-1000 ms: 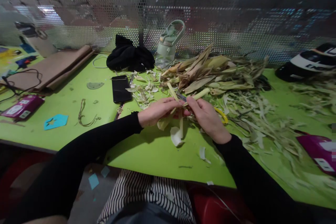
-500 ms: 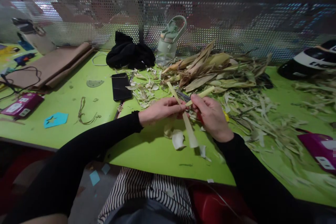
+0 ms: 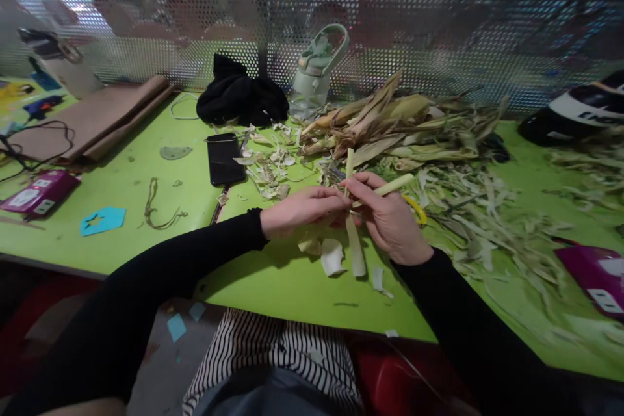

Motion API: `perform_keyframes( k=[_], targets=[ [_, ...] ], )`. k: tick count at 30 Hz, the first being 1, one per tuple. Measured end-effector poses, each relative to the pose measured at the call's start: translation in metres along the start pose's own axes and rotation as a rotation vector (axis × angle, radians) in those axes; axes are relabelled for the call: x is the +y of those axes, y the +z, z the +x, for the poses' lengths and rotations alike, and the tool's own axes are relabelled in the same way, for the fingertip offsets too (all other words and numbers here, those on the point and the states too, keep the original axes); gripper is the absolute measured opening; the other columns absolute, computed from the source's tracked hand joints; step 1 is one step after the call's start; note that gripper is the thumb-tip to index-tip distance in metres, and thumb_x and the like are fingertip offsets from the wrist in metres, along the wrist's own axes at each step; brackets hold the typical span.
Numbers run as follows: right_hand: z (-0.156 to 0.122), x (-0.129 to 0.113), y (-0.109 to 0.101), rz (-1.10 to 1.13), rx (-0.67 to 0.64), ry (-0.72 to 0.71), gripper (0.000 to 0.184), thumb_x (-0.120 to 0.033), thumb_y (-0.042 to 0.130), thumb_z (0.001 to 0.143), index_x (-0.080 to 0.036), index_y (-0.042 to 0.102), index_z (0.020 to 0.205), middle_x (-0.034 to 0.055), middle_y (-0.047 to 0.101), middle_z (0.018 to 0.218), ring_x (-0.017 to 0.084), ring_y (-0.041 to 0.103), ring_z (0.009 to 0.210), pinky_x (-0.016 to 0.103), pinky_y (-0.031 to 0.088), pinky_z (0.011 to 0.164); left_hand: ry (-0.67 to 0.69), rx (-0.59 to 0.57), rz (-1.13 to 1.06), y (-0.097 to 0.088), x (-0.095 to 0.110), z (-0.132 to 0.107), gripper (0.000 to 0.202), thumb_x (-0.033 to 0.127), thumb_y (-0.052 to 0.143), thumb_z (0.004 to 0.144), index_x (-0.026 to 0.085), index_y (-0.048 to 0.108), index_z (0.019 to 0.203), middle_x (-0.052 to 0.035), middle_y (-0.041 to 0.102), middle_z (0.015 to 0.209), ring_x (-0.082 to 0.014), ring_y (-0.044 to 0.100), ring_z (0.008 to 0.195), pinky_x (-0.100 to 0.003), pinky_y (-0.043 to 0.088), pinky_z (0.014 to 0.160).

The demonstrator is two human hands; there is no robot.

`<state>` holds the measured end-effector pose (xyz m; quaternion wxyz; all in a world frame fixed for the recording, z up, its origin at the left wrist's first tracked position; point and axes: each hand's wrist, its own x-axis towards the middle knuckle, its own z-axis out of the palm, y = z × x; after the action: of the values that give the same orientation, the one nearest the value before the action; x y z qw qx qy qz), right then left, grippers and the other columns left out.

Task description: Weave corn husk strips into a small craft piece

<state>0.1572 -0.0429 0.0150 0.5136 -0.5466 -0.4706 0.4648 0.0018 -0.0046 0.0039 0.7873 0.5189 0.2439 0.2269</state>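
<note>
My left hand (image 3: pixel 298 210) and my right hand (image 3: pixel 390 216) meet over the green table (image 3: pixel 273 283), both pinched closed on strips of pale corn husk. A long husk strip (image 3: pixel 354 244) hangs down from between the fingertips, and its upper end sticks up above them. My right hand also grips a pale rolled husk piece (image 3: pixel 392 186) pointing up to the right. A yellow-handled tool (image 3: pixel 415 208) shows just behind my right hand. Cut husk scraps (image 3: pixel 332 257) lie on the table under my hands.
A heap of dry corn husks (image 3: pixel 394 127) lies behind my hands, with shreds (image 3: pixel 487 221) spread to the right. A black phone (image 3: pixel 225 158), a black cloth (image 3: pixel 241 99), a pale green bottle (image 3: pixel 314 71), brown paper (image 3: pixel 92 120) and magenta packets (image 3: pixel 36 190) also lie on the table. A perforated metal screen (image 3: pixel 439 26) closes the back.
The husk strip has turned from slanted to nearly upright between my fingers. My hands have closed together and shifted slightly right; the rolled piece in my right hand now points further right.
</note>
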Motion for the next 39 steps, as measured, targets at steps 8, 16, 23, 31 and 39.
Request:
perform_keyframes(
  k=[8,16,23,31,39],
  targets=[
    [-0.002,0.005,0.004,0.005,0.021,-0.007,0.024,-0.041,0.071,0.075,-0.024,0.054,0.075,-0.0055,0.047,0.064,0.011,0.043,0.050,0.025,0.036,0.043,-0.037,0.020,-0.023,0.001,-0.006,0.003,0.013,0.014,0.062,0.087,0.013,0.067,0.075,-0.0005,0.066,0.077,-0.0055,0.058,0.069,-0.021,0.049,0.078],
    [0.000,0.001,0.001,0.042,0.002,0.073,0.031,-0.045,0.078,0.071,-0.024,0.056,0.077,-0.0057,0.048,0.064,0.009,0.042,0.047,0.022,0.035,0.039,-0.106,-0.059,-0.158,-0.002,-0.001,0.004,0.012,0.018,0.062,0.091,0.013,0.068,0.081,-0.0028,0.070,0.083,-0.0086,0.064,0.077,-0.029,0.050,0.094],
    [0.001,0.000,-0.008,0.052,-0.062,0.026,0.046,-0.067,0.059,0.084,-0.023,0.067,0.095,0.0032,0.062,0.084,0.016,0.061,0.066,0.031,0.055,0.057,-0.124,0.081,-0.275,0.005,0.013,0.001,0.029,0.016,0.039,0.098,0.011,0.068,0.098,-0.0098,0.073,0.093,-0.0127,0.065,0.078,-0.036,0.049,0.098],
    [0.008,0.008,-0.014,-0.239,-0.056,-0.087,0.038,-0.059,0.063,0.085,-0.023,0.064,0.097,0.0042,0.070,0.091,0.020,0.065,0.079,0.032,0.053,0.069,0.153,0.197,-0.098,-0.005,0.007,0.005,0.012,0.013,0.058,0.093,0.015,0.058,0.105,-0.0013,0.069,0.087,-0.0078,0.064,0.075,-0.023,0.051,0.077],
    [0.004,0.003,-0.014,-0.457,-0.134,-0.111,0.022,-0.042,0.066,0.081,-0.020,0.063,0.085,0.0012,0.064,0.078,0.017,0.056,0.070,0.031,0.043,0.067,0.233,0.312,0.464,-0.013,0.005,0.008,0.008,0.017,0.062,0.089,0.012,0.064,0.094,-0.0006,0.067,0.074,-0.0080,0.060,0.063,-0.020,0.047,0.061]
  ],
)
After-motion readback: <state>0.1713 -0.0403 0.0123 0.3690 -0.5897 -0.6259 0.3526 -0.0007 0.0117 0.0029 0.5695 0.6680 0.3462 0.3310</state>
